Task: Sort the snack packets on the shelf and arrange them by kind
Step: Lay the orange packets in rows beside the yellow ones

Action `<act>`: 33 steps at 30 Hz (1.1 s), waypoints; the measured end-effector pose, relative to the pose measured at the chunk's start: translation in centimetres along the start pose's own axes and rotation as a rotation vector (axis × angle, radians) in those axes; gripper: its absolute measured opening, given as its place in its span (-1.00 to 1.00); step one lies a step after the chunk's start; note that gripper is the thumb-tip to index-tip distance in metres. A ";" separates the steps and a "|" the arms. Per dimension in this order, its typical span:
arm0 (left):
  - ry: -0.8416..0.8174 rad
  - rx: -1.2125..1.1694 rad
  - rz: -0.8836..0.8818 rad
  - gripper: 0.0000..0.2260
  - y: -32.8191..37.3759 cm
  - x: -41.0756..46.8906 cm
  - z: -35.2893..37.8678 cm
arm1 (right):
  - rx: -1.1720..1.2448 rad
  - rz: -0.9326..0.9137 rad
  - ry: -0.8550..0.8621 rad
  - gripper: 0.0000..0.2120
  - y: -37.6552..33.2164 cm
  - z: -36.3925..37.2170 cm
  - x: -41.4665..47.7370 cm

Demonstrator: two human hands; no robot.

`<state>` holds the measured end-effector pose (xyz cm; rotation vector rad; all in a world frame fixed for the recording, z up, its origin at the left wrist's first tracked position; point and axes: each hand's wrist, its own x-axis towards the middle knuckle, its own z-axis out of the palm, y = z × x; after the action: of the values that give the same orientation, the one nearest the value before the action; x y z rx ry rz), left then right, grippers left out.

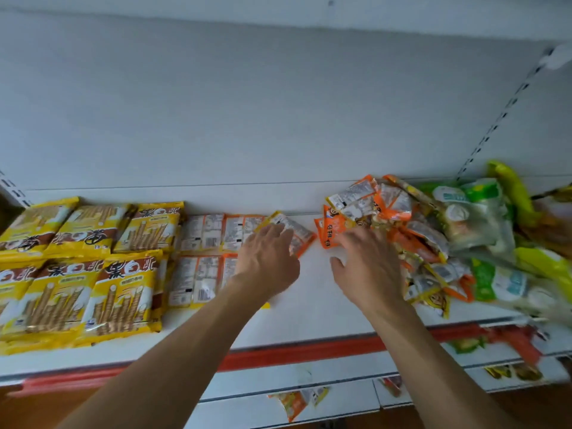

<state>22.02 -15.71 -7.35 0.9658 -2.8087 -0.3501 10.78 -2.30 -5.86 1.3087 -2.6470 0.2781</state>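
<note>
Reaching in with both arms now, over the white shelf [309, 317]. The left hand [267, 261] lies flat, fingers straight and close together, fingertips resting on top of a tilted orange packet [301, 238] that sits askew at the right end of the far row. It isn't gripping, just touching from above.

That row belongs to the laid-out orange packets [204, 233], two rows lying label-side up in the middle of the shelf. The near row is partly hidden under the left wrist. Left of them, the yellow wafer-stick packets [93, 267] sit in two tidy rows, far and near, overlapping a little.

The right hand [366, 267] is spread wide, thumb out to the left, fingers relaxed and holding nothing. Its fingertips are at the left edge of the orange heap [393, 212], a loose jumble of the same packets piled every which way. One face-up orange packet [326, 235] pokes out at the heap's left, just beside the fingertips; blur keeps me from saying whether they touch it.

Further right, green-and-white packets [473, 218] lean against the heap, and lime-yellow packets [513, 190] crowd the far right corner, all smeared by motion. A red price strip [294, 351] runs along the shelf's near edge.
</note>
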 end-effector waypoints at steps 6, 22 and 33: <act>-0.122 0.068 0.099 -0.46 2.2 2.5 3.6 | -0.083 0.123 -0.153 -0.32 4.9 0.0 -2.2; -0.027 -0.070 0.177 -0.54 0.8 -2.4 3.9 | 0.258 -0.432 -0.312 -0.40 3.7 2.1 -5.5; -0.273 0.096 0.232 -0.27 0.0 -1.5 4.1 | 0.164 -0.403 -0.288 -0.32 3.5 4.4 -6.8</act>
<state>22.28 -14.07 -11.42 0.6385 -3.1701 -0.3415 11.72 3.97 -12.02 2.0319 -2.5347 0.2692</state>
